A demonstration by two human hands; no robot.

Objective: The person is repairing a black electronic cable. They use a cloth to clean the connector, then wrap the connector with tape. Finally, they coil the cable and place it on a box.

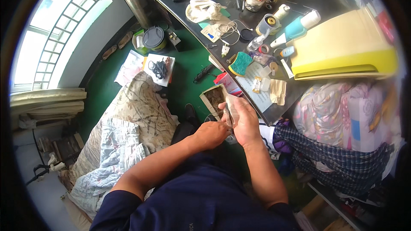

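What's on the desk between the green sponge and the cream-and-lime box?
From the sponge to the box, the head view shows purplish plastic, a small brown round item, then a white tube.

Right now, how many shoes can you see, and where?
3: a farther tan shoe and a nearer tan shoe, both beside the wall, and a dark shoe worn by the person. Others may be hidden.
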